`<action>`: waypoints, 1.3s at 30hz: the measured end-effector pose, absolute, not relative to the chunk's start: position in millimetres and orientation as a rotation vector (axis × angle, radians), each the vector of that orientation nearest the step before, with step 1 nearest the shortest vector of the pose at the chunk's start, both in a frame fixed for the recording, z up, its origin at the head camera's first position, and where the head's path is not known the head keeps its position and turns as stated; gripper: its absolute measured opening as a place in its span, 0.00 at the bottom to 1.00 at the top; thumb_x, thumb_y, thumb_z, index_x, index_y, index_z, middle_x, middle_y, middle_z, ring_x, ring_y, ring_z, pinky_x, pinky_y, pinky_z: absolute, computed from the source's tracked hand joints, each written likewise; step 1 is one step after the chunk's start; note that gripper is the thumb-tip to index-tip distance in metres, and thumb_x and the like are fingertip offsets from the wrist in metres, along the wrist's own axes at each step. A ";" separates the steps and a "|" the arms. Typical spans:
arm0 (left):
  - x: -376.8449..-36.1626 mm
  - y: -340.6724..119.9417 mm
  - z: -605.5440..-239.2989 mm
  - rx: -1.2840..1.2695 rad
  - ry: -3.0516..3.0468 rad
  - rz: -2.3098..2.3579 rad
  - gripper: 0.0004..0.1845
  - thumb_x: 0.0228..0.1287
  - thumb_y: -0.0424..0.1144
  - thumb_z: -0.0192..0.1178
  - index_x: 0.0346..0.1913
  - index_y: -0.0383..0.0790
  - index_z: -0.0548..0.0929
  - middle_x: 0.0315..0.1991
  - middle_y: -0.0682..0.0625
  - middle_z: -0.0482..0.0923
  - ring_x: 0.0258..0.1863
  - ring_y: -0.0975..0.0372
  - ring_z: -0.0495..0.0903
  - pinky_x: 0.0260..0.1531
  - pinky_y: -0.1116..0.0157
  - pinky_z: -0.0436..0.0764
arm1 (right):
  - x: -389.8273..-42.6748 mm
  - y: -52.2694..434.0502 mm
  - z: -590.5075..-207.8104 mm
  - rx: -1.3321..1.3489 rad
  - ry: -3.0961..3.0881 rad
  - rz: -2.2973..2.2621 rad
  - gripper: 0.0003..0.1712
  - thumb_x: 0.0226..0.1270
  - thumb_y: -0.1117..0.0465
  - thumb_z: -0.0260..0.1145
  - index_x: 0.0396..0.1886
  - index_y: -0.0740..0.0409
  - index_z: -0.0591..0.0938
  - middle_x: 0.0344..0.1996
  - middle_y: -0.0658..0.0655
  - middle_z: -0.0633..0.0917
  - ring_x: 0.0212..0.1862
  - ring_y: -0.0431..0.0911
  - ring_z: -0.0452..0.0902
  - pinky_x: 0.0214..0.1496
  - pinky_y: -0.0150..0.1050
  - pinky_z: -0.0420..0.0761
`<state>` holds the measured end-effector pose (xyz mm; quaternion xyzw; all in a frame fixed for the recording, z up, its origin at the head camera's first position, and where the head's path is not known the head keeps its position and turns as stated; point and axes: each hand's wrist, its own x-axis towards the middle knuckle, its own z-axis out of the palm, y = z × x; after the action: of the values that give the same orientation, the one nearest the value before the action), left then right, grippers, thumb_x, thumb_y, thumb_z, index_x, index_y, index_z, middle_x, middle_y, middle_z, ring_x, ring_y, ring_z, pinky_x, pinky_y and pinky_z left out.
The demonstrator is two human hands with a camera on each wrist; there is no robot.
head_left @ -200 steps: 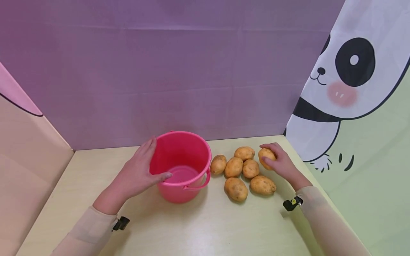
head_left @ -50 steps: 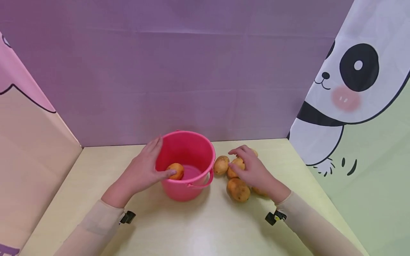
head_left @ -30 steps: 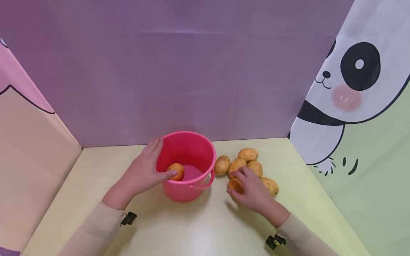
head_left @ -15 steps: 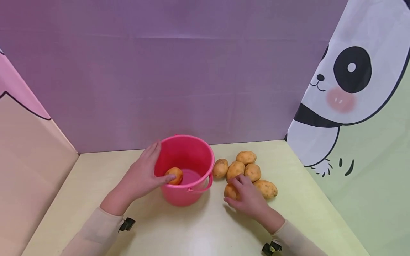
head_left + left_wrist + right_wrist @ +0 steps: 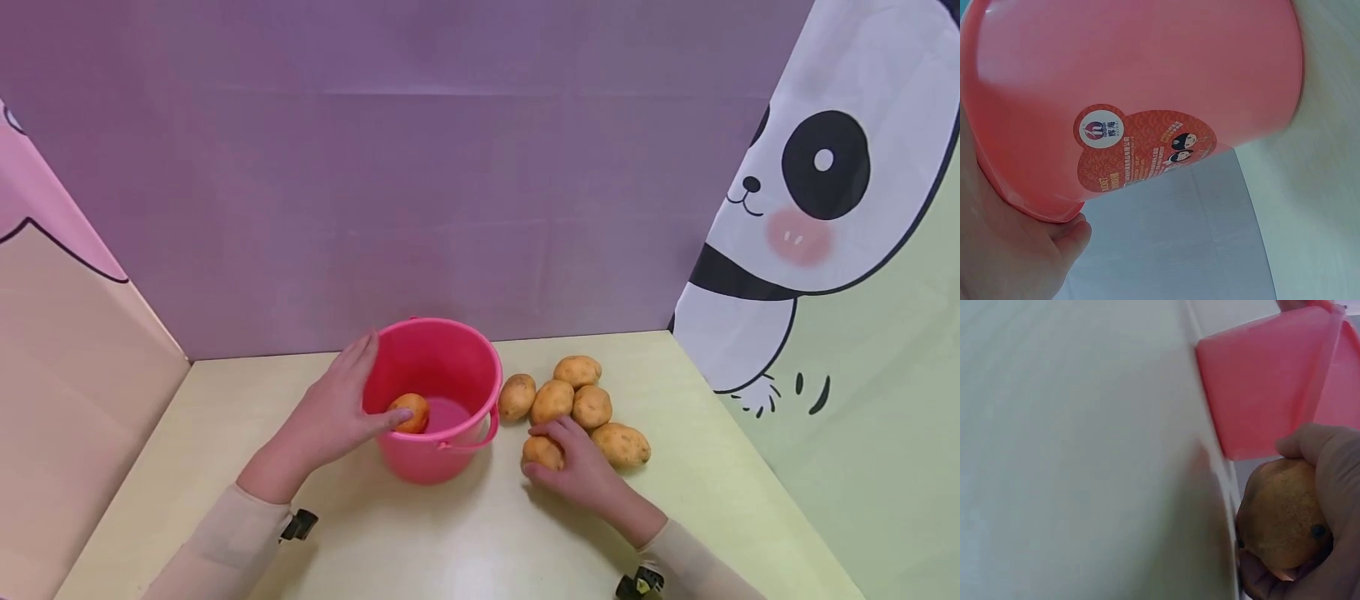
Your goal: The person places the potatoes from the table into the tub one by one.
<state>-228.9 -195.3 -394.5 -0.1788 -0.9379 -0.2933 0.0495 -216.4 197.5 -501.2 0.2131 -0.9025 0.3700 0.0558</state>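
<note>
A pink bucket (image 5: 431, 460) stands left of a cluster of potatoes, its mouth tipped toward the head camera's view. My left hand (image 5: 324, 421) grips its left rim, thumb over the near edge. In the left wrist view, the bucket's wall carries a red label (image 5: 1147, 150), and the hand (image 5: 1010, 250) lies along the rim. One potato (image 5: 412, 412) is inside the bucket by the thumb. My right hand (image 5: 585, 473) holds the front-left potato (image 5: 542, 452) between thumb and fingers. From the right wrist, that potato (image 5: 1285, 512) sits low over the table, partly covered by the hand.
Several other potatoes lie close behind and right of the right hand: one nearest the bucket (image 5: 517, 396), one at the back (image 5: 577, 371), a large one at right (image 5: 621, 445). The bucket's handle (image 5: 472, 442) hangs on its near right side. A purple wall (image 5: 450, 208) closes the back.
A potato from the far right is now in the bucket. My right hand has come from above the back potatoes to the front-left one and grips it. The left hand stays on the rim.
</note>
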 end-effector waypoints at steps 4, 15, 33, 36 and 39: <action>-227.8 -195.3 -394.9 -0.545 -2.859 -0.882 0.72 0.59 0.70 0.78 0.91 0.37 0.45 0.90 0.38 0.46 0.86 0.37 0.51 0.56 0.35 0.87 | -216.7 197.2 -491.7 0.658 -2.662 1.264 0.25 0.65 0.58 0.83 0.60 0.55 0.88 0.57 0.45 0.84 0.60 0.44 0.81 0.66 0.49 0.83; -230.4 -197.0 -395.5 -0.549 -2.854 -0.858 0.72 0.59 0.70 0.77 0.91 0.38 0.45 0.90 0.38 0.46 0.86 0.37 0.52 0.56 0.34 0.87 | -230.5 192.5 -451.5 0.811 -2.438 1.365 0.22 0.68 0.65 0.81 0.60 0.59 0.88 0.54 0.50 0.87 0.56 0.47 0.79 0.57 0.40 0.83; -232.2 -196.1 -396.1 -0.561 -2.847 -0.856 0.73 0.58 0.71 0.77 0.91 0.38 0.45 0.90 0.39 0.46 0.86 0.38 0.52 0.57 0.35 0.87 | -246.4 183.5 -392.6 0.806 -2.434 1.506 0.22 0.71 0.63 0.78 0.63 0.55 0.86 0.58 0.53 0.85 0.54 0.52 0.82 0.54 0.38 0.86; -232.0 -196.2 -396.5 -0.564 -2.844 -0.846 0.73 0.59 0.72 0.76 0.91 0.38 0.45 0.90 0.39 0.46 0.86 0.38 0.52 0.57 0.35 0.87 | -248.2 181.7 -388.4 0.807 -2.447 1.486 0.23 0.72 0.61 0.78 0.64 0.55 0.86 0.58 0.52 0.84 0.54 0.50 0.81 0.55 0.39 0.86; -231.3 -196.4 -396.8 -0.565 -2.844 -0.842 0.73 0.59 0.71 0.76 0.91 0.37 0.46 0.90 0.39 0.47 0.86 0.38 0.52 0.57 0.34 0.87 | -250.6 179.7 -385.5 0.816 -2.444 1.476 0.23 0.72 0.61 0.78 0.64 0.55 0.86 0.57 0.53 0.84 0.54 0.50 0.81 0.56 0.38 0.85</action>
<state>-231.3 -196.4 -396.8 -0.1867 -0.9402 -0.2783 0.0613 -250.6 179.7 -385.5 0.2737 -0.8201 0.4952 0.0860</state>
